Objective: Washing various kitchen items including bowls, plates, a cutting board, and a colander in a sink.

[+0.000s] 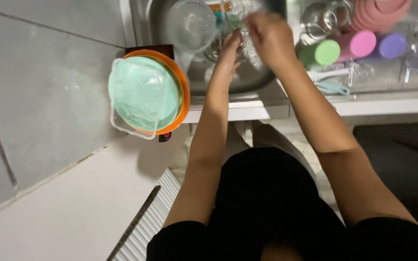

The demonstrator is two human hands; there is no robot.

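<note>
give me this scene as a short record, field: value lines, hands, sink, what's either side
setting: steel sink seen from above
left hand: in the sink, on a clear glass item, grip unclear
right hand: above the same item, blurred
in sink: clear glass bowl
left of sink: clear container on a mint plate on an orange plate
right of sink: green cup, pink cup, purple cup, pink plates on a rack

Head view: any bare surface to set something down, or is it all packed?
Free: the white ledge in front of the drying rack, right of the right hand. Crowded: the sink holds both hands, left hand included, plus a clear bowl; stacked dishes fill the left edge; the rack is packed with cups.
</note>
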